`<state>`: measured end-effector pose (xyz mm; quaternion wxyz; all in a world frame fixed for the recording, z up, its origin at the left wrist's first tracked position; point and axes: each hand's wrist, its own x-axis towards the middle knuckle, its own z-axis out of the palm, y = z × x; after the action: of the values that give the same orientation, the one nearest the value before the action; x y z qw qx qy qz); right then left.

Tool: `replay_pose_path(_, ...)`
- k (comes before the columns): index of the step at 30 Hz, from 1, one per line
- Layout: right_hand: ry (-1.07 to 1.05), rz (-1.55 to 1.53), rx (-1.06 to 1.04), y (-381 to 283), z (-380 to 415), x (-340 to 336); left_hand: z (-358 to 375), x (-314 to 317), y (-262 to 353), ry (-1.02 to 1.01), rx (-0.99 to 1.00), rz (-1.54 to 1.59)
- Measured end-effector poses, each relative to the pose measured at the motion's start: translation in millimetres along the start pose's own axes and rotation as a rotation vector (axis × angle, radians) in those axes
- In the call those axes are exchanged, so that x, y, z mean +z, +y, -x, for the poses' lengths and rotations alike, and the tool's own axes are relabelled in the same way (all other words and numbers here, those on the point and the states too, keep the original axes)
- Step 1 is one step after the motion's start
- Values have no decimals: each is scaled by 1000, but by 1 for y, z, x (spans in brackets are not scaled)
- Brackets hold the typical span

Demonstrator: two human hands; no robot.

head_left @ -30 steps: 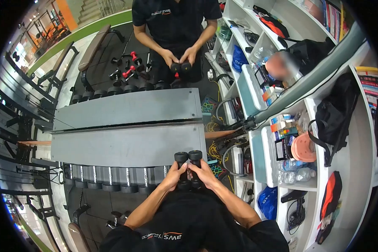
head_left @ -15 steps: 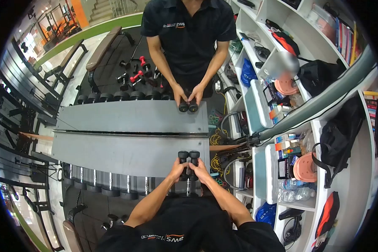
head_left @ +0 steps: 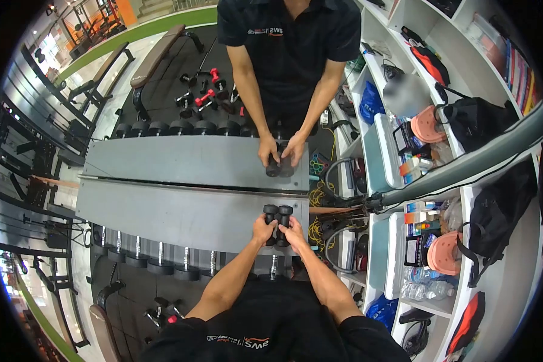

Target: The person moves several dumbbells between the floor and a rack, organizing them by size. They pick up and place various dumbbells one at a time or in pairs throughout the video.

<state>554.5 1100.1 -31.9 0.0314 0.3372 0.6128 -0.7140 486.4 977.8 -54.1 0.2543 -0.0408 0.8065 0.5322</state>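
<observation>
With curled fingers of left hand (head_left: 262, 230) and right hand (head_left: 294, 234), gripping left dumbbell (head_left: 271, 216) and right dumbbell (head_left: 284, 218) side by side, near the right corner of the counter's (head_left: 163, 209) near edge. Probably stiff, compact and dense, best held by the slim middles between thick, rounded black ends. Beyond, smooth, flat grey.
</observation>
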Motion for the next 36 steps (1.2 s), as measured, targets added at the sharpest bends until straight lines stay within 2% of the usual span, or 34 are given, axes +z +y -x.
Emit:
replay_pose_path(2,17,8,-22,-3,-2,0,14,-9,34,13,-80,-72)
replay_pose_path(5,33,84,-2,2,-8,-2,1,0,16,63,-29,-107)
replay_pose_path(8,92,95,-76,20,-21,-3,0,2,18,118,-75,-167)
replay_pose_path(11,99,134,-60,12,-21,-4,0,-2,20,81,-56,-203)
replay_pose_path(15,175,332,-59,6,-21,-3,-1,-4,27,64,79,-364)
replay_pose_path(20,134,368,-48,-17,-9,-8,-8,-2,15,86,268,-497)
replay_pose_path(22,129,358,-106,0,-17,-10,-11,-4,12,21,232,-477)
replay_pose_path(26,68,465,-91,42,-35,-17,-18,-5,-5,-77,166,-360)
replay_pose_path(28,16,486,-60,23,-27,-17,-19,-5,-9,-92,132,-356)
replay_pose_path(30,-25,342,6,7,-21,-18,-20,-7,-7,-91,98,-363)
replay_pose_path(36,-47,245,71,7,-19,-19,-12,-8,4,-78,10,-342)
